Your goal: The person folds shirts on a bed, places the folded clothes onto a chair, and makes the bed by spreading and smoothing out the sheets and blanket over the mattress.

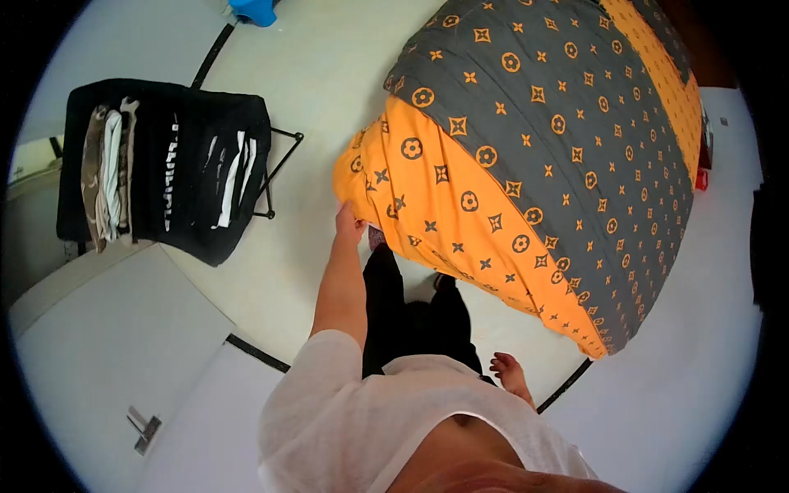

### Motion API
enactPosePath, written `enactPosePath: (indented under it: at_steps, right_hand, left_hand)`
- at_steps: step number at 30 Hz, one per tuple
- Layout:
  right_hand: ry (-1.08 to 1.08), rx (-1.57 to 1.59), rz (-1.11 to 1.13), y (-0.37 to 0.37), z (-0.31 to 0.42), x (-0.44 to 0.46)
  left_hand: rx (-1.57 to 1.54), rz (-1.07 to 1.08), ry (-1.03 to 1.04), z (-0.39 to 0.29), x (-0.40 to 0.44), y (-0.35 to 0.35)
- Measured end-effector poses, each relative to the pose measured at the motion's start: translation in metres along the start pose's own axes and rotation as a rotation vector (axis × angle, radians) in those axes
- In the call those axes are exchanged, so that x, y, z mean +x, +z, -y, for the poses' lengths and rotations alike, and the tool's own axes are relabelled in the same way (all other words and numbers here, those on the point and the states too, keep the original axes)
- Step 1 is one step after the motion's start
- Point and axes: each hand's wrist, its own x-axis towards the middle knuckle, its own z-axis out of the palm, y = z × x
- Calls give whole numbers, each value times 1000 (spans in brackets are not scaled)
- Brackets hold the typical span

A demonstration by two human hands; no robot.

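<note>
A duvet (526,123), dark grey with orange flower and star motifs, covers the bed at the upper right. Its orange edge (468,197) with dark motifs hangs down the near side in wrinkles. My left hand (352,223) pinches that orange edge at its left corner, arm stretched forward. Lower right, beside my hip, my right hand (508,372) hangs apart from the duvet, its fingers loosely bent and separated with nothing in them.
A black-covered chair or rack (193,164) with thin metal legs stands at the left, folded clothes (115,172) on it. A blue plastic item (255,11) is at the top. Pale floor (304,140) lies between chair and bed. A wall fixture (145,431) shows lower left.
</note>
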Motion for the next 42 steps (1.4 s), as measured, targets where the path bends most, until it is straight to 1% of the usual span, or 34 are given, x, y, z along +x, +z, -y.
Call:
enactPosePath:
  at_steps: [1, 2, 3, 4, 5, 7, 8, 10, 11, 12, 13, 14, 16, 17, 19, 20, 21, 23, 24, 25, 27, 29, 31, 32, 34, 35, 37, 38, 39, 41, 42]
  right_hand:
    - [-14, -28, 32, 12, 0, -2]
    - [-17, -50, 63, 21, 13, -9]
    - [-20, -70, 100, 30, 27, -15]
    - [-128, -3, 110, 39, 35, -17]
    - [-123, 6, 112, 43, 39, -15]
    - [-215, 160, 86, 46, 47, -7]
    - [-198, 167, 56, 47, 58, -7]
    - [-176, 199, 10, 47, 72, -7]
    - [-169, 203, -11, 45, 73, -5]
    - [-176, 213, -21, 44, 72, -1]
    - [-130, 193, -24, 43, 67, 3]
    - [-82, 173, -29, 43, 63, 4]
    - [-71, 153, -50, 42, 58, 4]
    - [-50, 124, -53, 41, 56, 3]
    - [-43, 133, -52, 41, 57, -1]
    - [-35, 130, -33, 39, 54, 4]
    - [-26, 132, -19, 39, 53, 8]
    - [-40, 128, -7, 41, 67, 1]
    - [-80, 105, 13, 40, 76, 3]
    - [-92, 117, 12, 41, 77, 8]
    - [-116, 151, 3, 44, 73, 17]
    - [-112, 219, 1, 47, 77, 26]
    - [-70, 367, -16, 45, 74, 39]
    - [-70, 452, -39, 42, 74, 46]
    - [-97, 641, -97, 30, 66, 64]
    - [-101, 728, -139, 21, 65, 75]
    - [-129, 888, -226, 1, 64, 94]
    - [-131, 969, -280, -11, 66, 104]
    - [-125, 1052, -331, -22, 67, 113]
    - [-141, 1159, -440, -44, 58, 136]
    - [-169, 1221, -445, -56, 45, 153]
  left_hand:
    - [-71, 3, -66, 0, 7, -4]
    - [-69, 7, -77, -2, 1, 1]
    - [44, -13, -44, -4, -6, 5]
    - [162, -35, -9, -8, -10, 5]
    - [172, -37, -9, -9, -9, 1]
    - [99, 168, -88, -15, -8, -8]
    - [113, 169, -84, -18, -17, -5]
    - [137, 90, 103, -16, -33, 8]
    - [146, 100, 106, -12, -29, 10]
    - [195, 52, 243, -6, -24, 13]
    - [241, 6, 380, -2, -18, 15]
    - [245, 24, 379, -2, -15, 14]
    - [557, 9, 430, -15, -6, 1]
    - [931, -29, 614, -19, 42, -46]
    - [527, -7, 439, -45, 0, -80]
    - [655, -186, 376, -70, -66, -58]
    - [662, -176, 384, -64, -48, -61]
    - [1206, -284, 452, -45, -2, -83]
    - [1208, -284, 459, -44, -4, -73]
    - [1358, -519, 500, -44, -8, -53]
    - [1486, -753, 577, -64, -22, -1]
    - [978, 66, 700, -88, -42, 51]
    - [568, 456, 512, -87, -33, 104]
    - [589, 480, 520, -87, -40, 134]
    - [262, 832, 72, -86, -55, 190]
    - [287, 860, 69, -82, -54, 214]
    - [122, 657, -167, -71, -56, 256]
    - [50, 716, -102, -63, -57, 269]
    - [77, 726, -109, -57, -54, 280]
    - [-158, 674, 145, -48, -38, 294]
    - [-123, 599, 161, -46, -61, 301]
